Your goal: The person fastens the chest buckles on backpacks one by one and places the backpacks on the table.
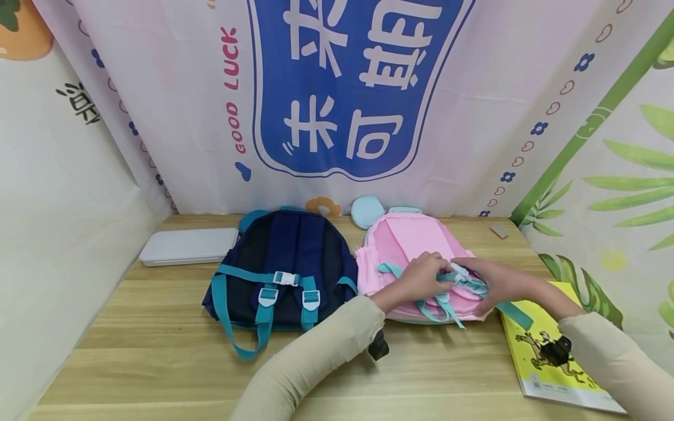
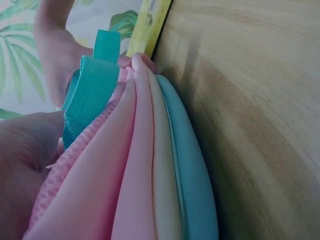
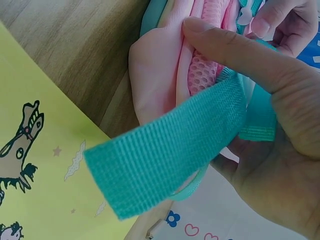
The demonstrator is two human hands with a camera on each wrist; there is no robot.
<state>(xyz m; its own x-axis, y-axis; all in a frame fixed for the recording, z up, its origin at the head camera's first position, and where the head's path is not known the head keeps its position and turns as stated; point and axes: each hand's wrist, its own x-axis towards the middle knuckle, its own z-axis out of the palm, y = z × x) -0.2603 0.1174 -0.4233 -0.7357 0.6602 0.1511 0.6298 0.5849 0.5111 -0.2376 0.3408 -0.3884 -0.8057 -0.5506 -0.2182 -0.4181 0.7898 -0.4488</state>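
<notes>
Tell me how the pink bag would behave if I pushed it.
The pink bag would probably squash a little, since its fabric side looks soft and puckered. It seems unlikely to roll or tip, lying low and broad on the table. Its textured mesh should offer some grip rather than feel slippery.

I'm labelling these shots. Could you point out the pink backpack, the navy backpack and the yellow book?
Pink backpack [image 1: 416, 236]: head view, on the upper part of its back.
Navy backpack [image 1: 285, 251]: head view, on a padded shoulder strap.
Yellow book [image 3: 55, 162]: right wrist view, on its printed cover.
</notes>
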